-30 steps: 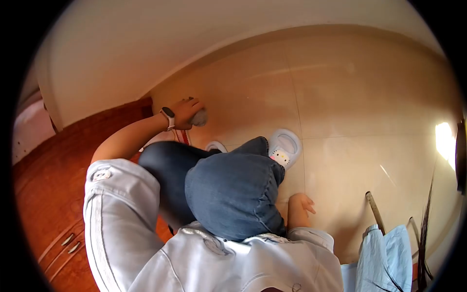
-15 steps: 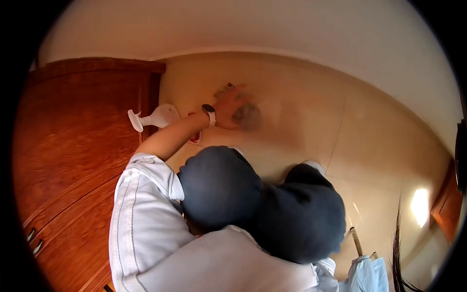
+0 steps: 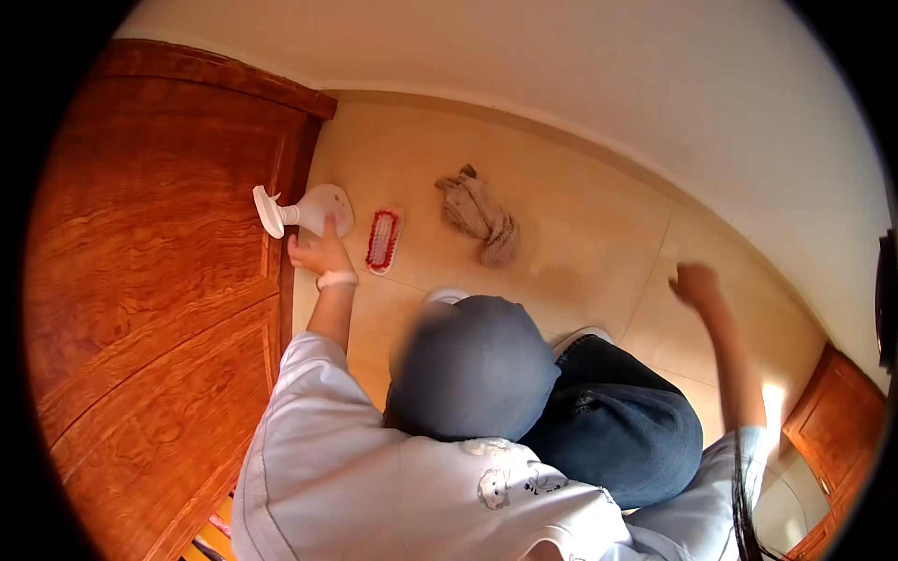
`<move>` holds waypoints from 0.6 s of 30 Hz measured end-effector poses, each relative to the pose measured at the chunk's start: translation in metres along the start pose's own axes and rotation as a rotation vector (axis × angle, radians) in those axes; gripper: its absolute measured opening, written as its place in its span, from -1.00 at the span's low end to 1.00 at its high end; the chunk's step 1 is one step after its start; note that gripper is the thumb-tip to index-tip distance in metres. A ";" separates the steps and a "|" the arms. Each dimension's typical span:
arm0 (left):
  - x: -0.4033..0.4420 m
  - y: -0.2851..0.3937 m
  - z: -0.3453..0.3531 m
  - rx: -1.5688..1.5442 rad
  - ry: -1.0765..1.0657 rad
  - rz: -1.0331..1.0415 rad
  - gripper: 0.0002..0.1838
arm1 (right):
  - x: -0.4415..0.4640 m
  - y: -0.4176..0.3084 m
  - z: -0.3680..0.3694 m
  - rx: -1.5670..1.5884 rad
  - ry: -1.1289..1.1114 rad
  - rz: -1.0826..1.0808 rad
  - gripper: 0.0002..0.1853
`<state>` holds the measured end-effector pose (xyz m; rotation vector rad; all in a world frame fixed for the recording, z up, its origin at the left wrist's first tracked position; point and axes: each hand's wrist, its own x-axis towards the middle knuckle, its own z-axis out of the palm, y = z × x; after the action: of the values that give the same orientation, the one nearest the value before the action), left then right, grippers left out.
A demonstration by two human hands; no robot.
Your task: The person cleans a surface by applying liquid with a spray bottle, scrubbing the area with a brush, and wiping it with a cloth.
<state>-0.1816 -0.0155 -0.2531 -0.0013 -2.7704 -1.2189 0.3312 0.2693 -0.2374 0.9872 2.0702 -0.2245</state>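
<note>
By cabinet [image 3: 178, 187] | spray bottle [image 3: 325, 206] | left hand [image 3: 323, 254] spread, empty | right hand [image 3: 696, 283] curled, hold unclear

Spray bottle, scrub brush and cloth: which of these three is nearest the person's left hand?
The white spray bottle: the left hand overlaps it in view, whereas the red-and-white scrub brush and crumpled cloth lie apart, farther right.

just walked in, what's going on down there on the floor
A crouching person has their left hand open at the white spray bottle; whether it touches is unclear. The crumpled cloth and red-and-white brush lie on the floor, in neither hand. The right hand is off to the other side, with nothing visible in it.
</note>
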 end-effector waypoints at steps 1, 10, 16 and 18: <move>0.016 -0.005 0.008 -0.220 -0.029 0.024 -0.14 | 0.015 -0.011 -0.043 0.001 0.068 -0.035 -0.58; 0.094 -0.041 0.013 -0.497 -0.382 0.231 -0.37 | 0.035 -0.183 -0.112 0.525 0.700 -0.594 -0.67; 0.069 -0.032 0.022 -0.357 -0.224 0.468 -0.44 | 0.045 -0.284 -0.112 0.161 0.456 -1.294 -0.77; 0.049 -0.017 0.024 -0.231 -0.126 0.408 -0.53 | 0.029 -0.326 -0.143 -0.159 0.139 -1.293 -0.63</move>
<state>-0.2337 -0.0117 -0.2767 -0.6473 -2.5266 -1.4448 0.0021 0.1311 -0.2218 -0.5667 2.5092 -0.6250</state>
